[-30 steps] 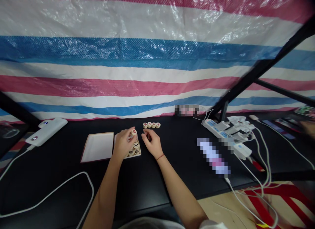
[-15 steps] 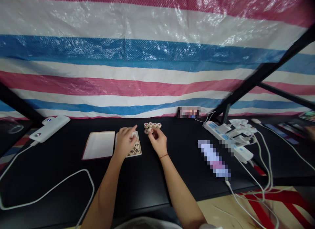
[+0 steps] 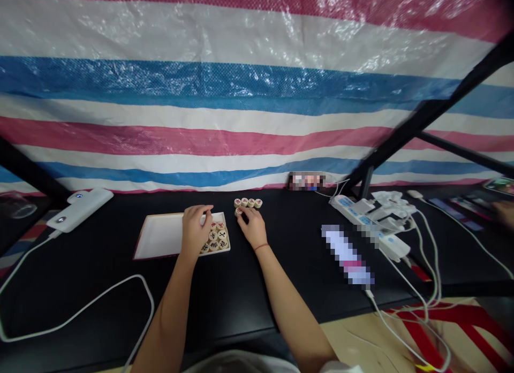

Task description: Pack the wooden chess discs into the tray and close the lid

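Note:
A white box (image 3: 228, 239) holds several round Chinese chess pieces (image 3: 213, 245) with black and red characters. Over its left part hovers my left hand (image 3: 195, 228), thumb and fingers apart, with no piece visible in it; it hides some of the contents. My right hand (image 3: 254, 227) is right of the box, fingers closed at a short second row of pieces. One red-marked piece (image 3: 238, 211) shows at its fingertips; anything else there is hidden. Just behind stands a row of red-marked pieces (image 3: 251, 203).
The box lid (image 3: 158, 236) lies left of the box. A white power bank (image 3: 82, 210) with a cable sits far left. To the right are a blurred-out phone (image 3: 347, 255), a power strip (image 3: 367, 223) with plugs and loose cables. A striped sheet (image 3: 241, 143) hangs behind the black table (image 3: 233, 298).
My left hand has drawn back leftward, uncovering more pieces in the box. My right hand has shifted slightly left and its fingers now cover more of the second row.

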Action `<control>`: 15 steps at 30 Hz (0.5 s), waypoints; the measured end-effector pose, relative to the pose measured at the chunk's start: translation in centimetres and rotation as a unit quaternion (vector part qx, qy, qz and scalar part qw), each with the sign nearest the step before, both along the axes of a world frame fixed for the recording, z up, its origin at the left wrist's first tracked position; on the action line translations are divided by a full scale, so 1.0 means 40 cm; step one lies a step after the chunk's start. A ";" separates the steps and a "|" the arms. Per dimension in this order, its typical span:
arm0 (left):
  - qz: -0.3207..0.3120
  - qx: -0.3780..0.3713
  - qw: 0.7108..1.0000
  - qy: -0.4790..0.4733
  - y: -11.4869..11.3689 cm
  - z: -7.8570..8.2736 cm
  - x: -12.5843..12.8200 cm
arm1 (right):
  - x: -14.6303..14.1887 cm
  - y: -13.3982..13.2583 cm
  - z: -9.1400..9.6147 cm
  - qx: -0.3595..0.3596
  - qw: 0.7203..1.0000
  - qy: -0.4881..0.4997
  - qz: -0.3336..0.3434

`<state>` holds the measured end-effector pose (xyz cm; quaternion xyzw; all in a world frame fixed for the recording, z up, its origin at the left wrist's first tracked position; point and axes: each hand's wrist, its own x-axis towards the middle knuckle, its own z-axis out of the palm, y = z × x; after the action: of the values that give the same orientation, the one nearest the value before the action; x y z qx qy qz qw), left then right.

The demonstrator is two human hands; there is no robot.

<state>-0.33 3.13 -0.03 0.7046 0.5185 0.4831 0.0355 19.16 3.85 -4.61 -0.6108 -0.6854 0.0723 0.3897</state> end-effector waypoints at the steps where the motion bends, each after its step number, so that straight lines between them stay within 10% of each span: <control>1: -0.001 0.000 1.000 0.000 0.000 0.000 0.000 | 0.000 0.000 0.001 -0.004 1.000 -0.004 -0.002; 15: -0.017 -0.023 0.999 0.014 0.003 -0.012 0.007 | -0.006 0.008 0.005 -0.031 0.998 -0.055 -0.021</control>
<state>-0.07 3.25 -0.50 0.7192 0.5177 0.4603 0.0528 18.93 4.18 -4.40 -0.6398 -0.6903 0.0518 0.3338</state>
